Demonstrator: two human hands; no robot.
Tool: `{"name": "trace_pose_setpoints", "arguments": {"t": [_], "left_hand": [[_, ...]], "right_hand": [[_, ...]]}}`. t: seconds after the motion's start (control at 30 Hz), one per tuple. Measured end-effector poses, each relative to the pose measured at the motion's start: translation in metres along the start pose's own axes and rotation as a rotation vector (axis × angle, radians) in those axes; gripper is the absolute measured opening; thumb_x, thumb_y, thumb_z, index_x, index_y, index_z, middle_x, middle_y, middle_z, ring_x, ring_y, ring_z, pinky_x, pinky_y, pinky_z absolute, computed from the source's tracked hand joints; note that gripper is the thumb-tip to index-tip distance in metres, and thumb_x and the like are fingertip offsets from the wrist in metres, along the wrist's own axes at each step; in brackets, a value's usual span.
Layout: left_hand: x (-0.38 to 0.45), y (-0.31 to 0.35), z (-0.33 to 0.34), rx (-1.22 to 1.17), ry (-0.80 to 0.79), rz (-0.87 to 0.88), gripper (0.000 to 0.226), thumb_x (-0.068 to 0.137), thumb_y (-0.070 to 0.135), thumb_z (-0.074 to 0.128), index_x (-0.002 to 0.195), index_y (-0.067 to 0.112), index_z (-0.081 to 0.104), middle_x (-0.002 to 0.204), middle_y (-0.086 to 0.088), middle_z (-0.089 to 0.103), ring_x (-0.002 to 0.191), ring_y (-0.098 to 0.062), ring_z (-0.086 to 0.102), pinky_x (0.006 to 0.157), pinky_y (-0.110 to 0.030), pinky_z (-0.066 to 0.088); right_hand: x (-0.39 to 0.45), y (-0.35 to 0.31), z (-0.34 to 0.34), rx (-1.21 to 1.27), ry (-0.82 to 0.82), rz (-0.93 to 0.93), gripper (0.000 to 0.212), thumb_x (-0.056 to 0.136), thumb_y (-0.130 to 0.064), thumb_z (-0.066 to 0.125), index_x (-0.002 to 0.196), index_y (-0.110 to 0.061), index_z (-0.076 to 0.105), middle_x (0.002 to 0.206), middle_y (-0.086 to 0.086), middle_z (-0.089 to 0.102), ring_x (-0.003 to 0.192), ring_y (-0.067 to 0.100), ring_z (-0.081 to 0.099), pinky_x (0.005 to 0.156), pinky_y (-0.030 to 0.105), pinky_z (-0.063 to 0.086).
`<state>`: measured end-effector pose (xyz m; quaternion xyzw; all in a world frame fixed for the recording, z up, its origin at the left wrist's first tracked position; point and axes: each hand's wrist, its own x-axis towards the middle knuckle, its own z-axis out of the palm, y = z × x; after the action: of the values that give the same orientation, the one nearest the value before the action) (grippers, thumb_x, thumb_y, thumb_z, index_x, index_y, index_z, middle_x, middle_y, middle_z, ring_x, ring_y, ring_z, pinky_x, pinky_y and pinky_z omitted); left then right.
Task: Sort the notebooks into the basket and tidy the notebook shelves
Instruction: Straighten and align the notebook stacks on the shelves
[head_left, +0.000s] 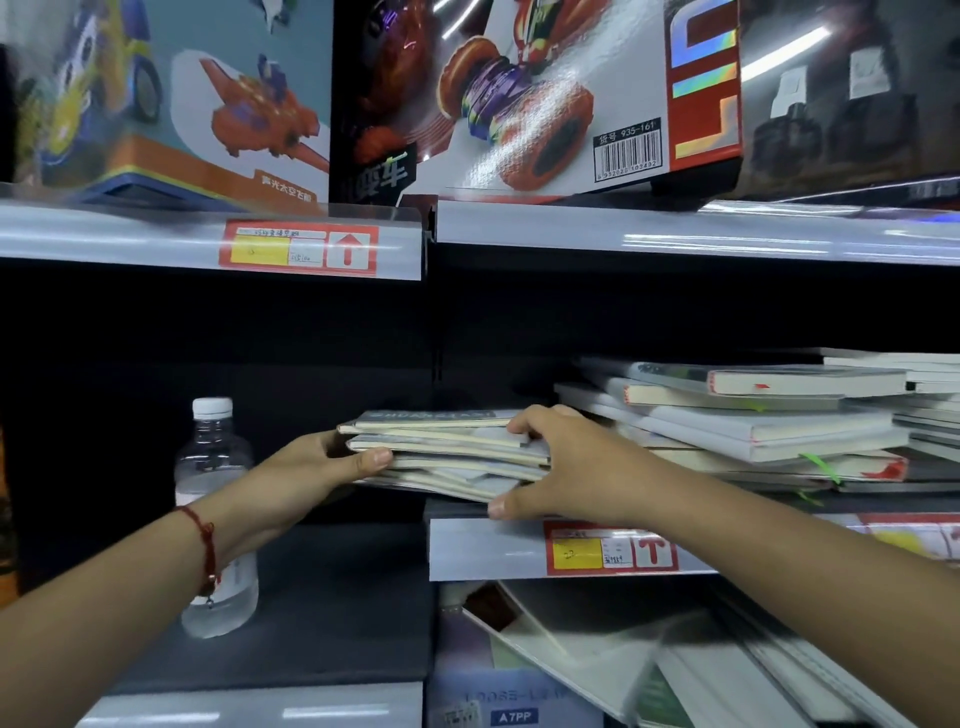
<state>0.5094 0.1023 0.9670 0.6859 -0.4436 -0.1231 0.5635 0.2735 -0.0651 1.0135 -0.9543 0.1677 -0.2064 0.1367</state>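
Note:
A small stack of thin notebooks (441, 452) with cream page edges sits at the left end of the right-hand shelf (488, 551), jutting past its edge. My left hand (311, 473) grips the stack's left side, thumb on the front edge and fingers behind. My right hand (561, 467) grips its right side, fingers curled over the top and thumb beneath at the shelf lip. An untidy pile of larger white notebooks (753, 426) lies just right of the stack. No basket is in view.
A clear water bottle (213, 519) with a white cap stands on the lower dark shelf at left, behind my left wrist. Toy boxes (519, 98) fill the top shelf. More notebooks (623, 660) lean on the shelf below right.

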Motion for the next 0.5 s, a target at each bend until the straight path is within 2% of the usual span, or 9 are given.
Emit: {"name": "trace_pose_setpoints", "arguments": {"t": [0.07, 0.13, 0.2, 0.3, 0.4, 0.43, 0.5], "left_hand": [[-0.004, -0.002, 0.004, -0.014, 0.035, 0.013, 0.082, 0.050, 0.071, 0.086, 0.115, 0.023, 0.072, 0.113, 0.001, 0.075, 0.113, -0.018, 0.067, 0.108, -0.040, 0.046], [-0.009, -0.003, 0.009, -0.047, 0.083, 0.021, 0.065, 0.064, 0.063, 0.084, 0.112, 0.021, 0.073, 0.109, 0.001, 0.076, 0.112, -0.020, 0.068, 0.106, -0.038, 0.048], [-0.012, -0.004, 0.014, -0.080, 0.137, 0.028, 0.061, 0.064, 0.062, 0.083, 0.107, 0.019, 0.076, 0.106, 0.000, 0.077, 0.109, -0.020, 0.069, 0.104, -0.037, 0.049], [-0.021, 0.001, 0.026, -0.075, 0.183, 0.051, 0.050, 0.072, 0.058, 0.079, 0.104, 0.020, 0.077, 0.103, 0.006, 0.077, 0.101, -0.007, 0.070, 0.101, -0.032, 0.050], [-0.029, 0.004, 0.040, -0.018, 0.284, 0.088, 0.033, 0.078, 0.046, 0.075, 0.101, 0.023, 0.075, 0.092, 0.014, 0.077, 0.084, 0.006, 0.068, 0.082, -0.019, 0.048], [-0.031, 0.004, 0.044, -0.012, 0.311, 0.098, 0.034, 0.077, 0.048, 0.076, 0.101, 0.023, 0.075, 0.091, 0.014, 0.076, 0.083, 0.005, 0.068, 0.081, -0.019, 0.048], [-0.029, -0.001, 0.043, -0.061, 0.312, 0.100, 0.056, 0.068, 0.059, 0.082, 0.111, 0.026, 0.070, 0.100, 0.009, 0.076, 0.094, -0.003, 0.069, 0.091, -0.028, 0.052]], "right_hand": [[-0.002, -0.001, 0.003, 0.027, 0.030, 0.000, 0.073, 0.071, -0.055, 0.080, 0.132, -0.034, 0.047, 0.126, -0.014, 0.043, 0.107, 0.010, 0.052, 0.088, 0.028, 0.045], [-0.002, -0.001, 0.004, 0.051, 0.062, 0.004, 0.066, 0.073, -0.053, 0.080, 0.128, -0.034, 0.049, 0.126, -0.013, 0.045, 0.108, 0.010, 0.052, 0.089, 0.028, 0.045], [-0.002, -0.001, 0.004, 0.070, 0.073, 0.011, 0.063, 0.074, -0.051, 0.079, 0.127, -0.034, 0.050, 0.126, -0.012, 0.046, 0.107, 0.010, 0.052, 0.089, 0.027, 0.046], [-0.002, 0.005, 0.002, 0.123, 0.060, 0.027, 0.063, 0.076, -0.042, 0.081, 0.131, -0.036, 0.051, 0.126, -0.015, 0.049, 0.093, 0.003, 0.053, 0.077, 0.021, 0.042], [-0.005, 0.013, -0.003, 0.187, 0.058, 0.067, 0.062, 0.079, -0.031, 0.081, 0.134, -0.037, 0.052, 0.123, -0.015, 0.057, 0.091, 0.002, 0.058, 0.076, 0.020, 0.045], [-0.006, 0.015, -0.004, 0.194, 0.058, 0.076, 0.062, 0.080, -0.028, 0.079, 0.135, -0.037, 0.052, 0.123, -0.014, 0.058, 0.094, 0.004, 0.060, 0.079, 0.022, 0.048], [-0.006, 0.018, -0.003, 0.202, 0.057, 0.077, 0.059, 0.084, -0.023, 0.076, 0.135, -0.038, 0.051, 0.120, -0.013, 0.060, 0.093, 0.006, 0.062, 0.082, 0.024, 0.051]]}}
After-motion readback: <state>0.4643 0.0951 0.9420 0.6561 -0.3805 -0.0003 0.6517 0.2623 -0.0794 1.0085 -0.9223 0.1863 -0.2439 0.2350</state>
